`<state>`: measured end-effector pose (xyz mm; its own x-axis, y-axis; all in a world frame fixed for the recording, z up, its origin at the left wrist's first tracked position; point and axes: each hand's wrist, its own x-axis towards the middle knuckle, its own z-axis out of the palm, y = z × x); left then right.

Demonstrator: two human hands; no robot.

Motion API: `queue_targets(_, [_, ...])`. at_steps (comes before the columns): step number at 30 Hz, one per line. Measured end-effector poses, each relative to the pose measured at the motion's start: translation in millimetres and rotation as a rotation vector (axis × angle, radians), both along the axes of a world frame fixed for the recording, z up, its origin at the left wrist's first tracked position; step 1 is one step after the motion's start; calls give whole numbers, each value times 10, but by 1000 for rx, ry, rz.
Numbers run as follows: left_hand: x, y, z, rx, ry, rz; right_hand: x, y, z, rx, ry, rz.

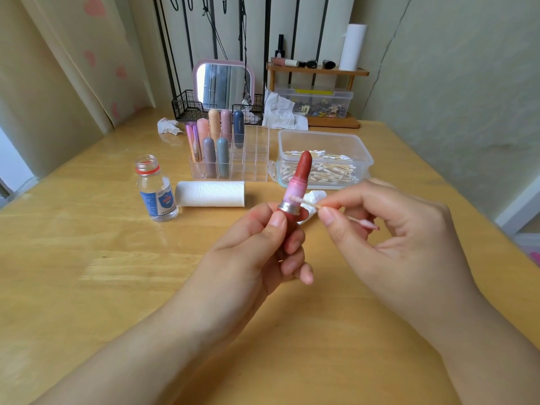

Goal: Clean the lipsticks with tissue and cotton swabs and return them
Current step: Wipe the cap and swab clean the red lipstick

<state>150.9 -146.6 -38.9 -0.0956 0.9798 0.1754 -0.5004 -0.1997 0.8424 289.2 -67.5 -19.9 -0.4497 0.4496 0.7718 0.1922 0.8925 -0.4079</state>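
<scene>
Lipstick stands upright in my left hand, fingers curled round its base; my right hand pinches a cotton swab against its collar.

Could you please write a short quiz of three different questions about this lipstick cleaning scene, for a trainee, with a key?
1. True or false: the small bottle on the table has its cap on.
2. Multiple choice: the tip of the cotton swab touches the open lipstick at
A. the red top
B. the pink part just above the silver ring
C. the base inside the hand
3. Fill in: the spare swabs lie in a clear plastic ____ to the right of the organizer.

Key
1. False; its neck is open.
2. B; the right hand pinches the swab, the left hand grips the lipstick upright.
3. box
</scene>
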Motion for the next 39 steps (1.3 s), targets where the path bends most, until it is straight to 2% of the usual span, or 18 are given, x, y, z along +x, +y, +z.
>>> queue_targets(9, [-20,0,42,9,26,65,-8,18,-25,-10,-13,-8])
queue_targets(15, [-48,11,15,15,50,41,7,-3,-4,-28,17,36])
queue_targets(19, [-32,4,-8,3,94,21,-12,2,-9,0,40,-16])
queue_targets(26, [-10,4,-4,-12,92,30,-3,-3,-8,3,-17,29])
queue_targets(30, [-9,5,-16,-18,109,41,17,25,9,-2,37,-25])
queue_targets(34, [-5,-2,-7,-9,81,41,12,0,5,-4,-14,37])
queue_targets(39, [-15,-12,18,-15,61,18,15,16,11,-29,21,14])
